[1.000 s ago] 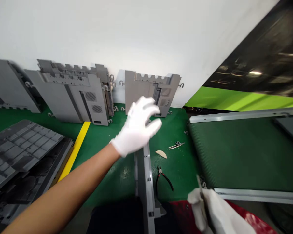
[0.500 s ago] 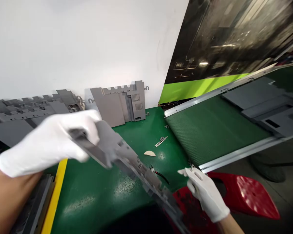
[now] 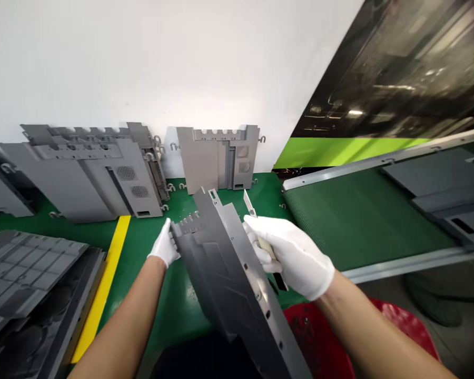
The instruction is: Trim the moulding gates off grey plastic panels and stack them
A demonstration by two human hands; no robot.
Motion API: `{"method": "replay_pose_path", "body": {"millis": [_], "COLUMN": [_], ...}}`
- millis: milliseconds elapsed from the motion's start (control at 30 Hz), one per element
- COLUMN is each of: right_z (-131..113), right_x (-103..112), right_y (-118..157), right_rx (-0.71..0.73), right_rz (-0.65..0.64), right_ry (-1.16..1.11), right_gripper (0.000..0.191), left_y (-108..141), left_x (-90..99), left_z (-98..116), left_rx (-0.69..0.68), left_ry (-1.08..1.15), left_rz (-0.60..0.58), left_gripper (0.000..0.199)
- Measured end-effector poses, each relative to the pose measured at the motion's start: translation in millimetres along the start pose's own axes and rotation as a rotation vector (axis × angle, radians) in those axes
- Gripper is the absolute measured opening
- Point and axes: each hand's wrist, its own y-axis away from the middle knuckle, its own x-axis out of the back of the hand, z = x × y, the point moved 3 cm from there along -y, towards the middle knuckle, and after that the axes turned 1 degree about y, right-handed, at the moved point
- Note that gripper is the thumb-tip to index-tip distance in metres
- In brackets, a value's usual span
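Observation:
My left hand [image 3: 165, 246] in a white glove grips the near edge of a long dark grey plastic panel [image 3: 221, 276], which is tilted up in front of me. My right hand [image 3: 290, 253], also gloved, is shut around a slim hand knife [image 3: 266, 246] with its thin blade pointing up and away. That hand sits right beside the panel's metal-edged right side. The pliers and the tan scrap seen earlier on the green mat cannot be seen now; the panel and my hands cover that area.
Large grey panels [image 3: 87, 176] lean against the white wall [image 3: 142, 63], beyond a green floor mat [image 3: 268, 189] with a yellow stripe [image 3: 106, 284]. A grey moulded panel stack [image 3: 27, 279] lies at left. At right are a green belt conveyor [image 3: 359, 221] carrying a grey panel and a red seat [image 3: 319, 337].
The view has swung back left. The panel now stands more upright between my hands, with my left hand at its near edge. My right hand now holds the knife, which earlier lay on the mat.

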Motion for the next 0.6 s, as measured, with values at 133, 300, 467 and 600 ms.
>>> {"method": "replay_pose_path", "body": {"millis": [133,300,467,600], "right_z": [-6,-7,2,6], "right_x": [-27,-39,-30,-3], "right_y": [-28,-48,-50,-56], "right_rx": [0.025,0.104,0.188,0.211], "right_rz": [-0.047,-0.018,0.07,0.141], "right_ry": [-0.065,-0.121,-0.052,0.093], "right_gripper": [0.033,0.028,0.045,0.057], "left_y": [12,88,78,49], "left_x": [-3.9,-49.5,-71.8,-68.7], "left_z": [58,137,146,145], "left_rx": [-0.362,-0.869,-0.546,-0.494], "left_ry": [0.059,-0.022,0.048,0.103], "left_rz": [0.023,-0.407,-0.5,-0.44], "left_gripper": [0.053,0.039,0.037,0.035]}}
